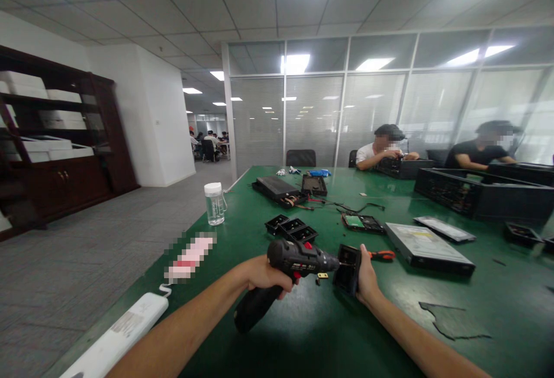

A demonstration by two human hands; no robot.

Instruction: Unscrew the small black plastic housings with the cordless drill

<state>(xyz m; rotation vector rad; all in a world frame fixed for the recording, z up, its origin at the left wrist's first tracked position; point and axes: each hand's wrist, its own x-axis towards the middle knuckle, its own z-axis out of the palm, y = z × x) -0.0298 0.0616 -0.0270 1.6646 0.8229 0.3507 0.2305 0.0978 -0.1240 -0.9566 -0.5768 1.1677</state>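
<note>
My left hand [264,274] is wrapped round the grip of a black cordless drill [303,258] with red details. The drill points right, its bit reaching into a small black open-sided plastic box [346,285]. My right hand [367,280] grips this box by its right side, holding it tilted up on edge toward the drill. Whether the bit touches a screw is too small to tell. A small brass-coloured piece [322,276] lies beneath the drill's front. Beyond my right hand lies a tool with an orange-and-black handle [383,255]. Past the drill sits a black compartmented tray [292,229].
The green table [311,337] holds an optical drive [428,248], an opened device with a green board [363,223], black casings [279,190] and a water bottle [214,205]. A white power strip [125,332] lies left. Two people work at black computer cases [480,193] across the table.
</note>
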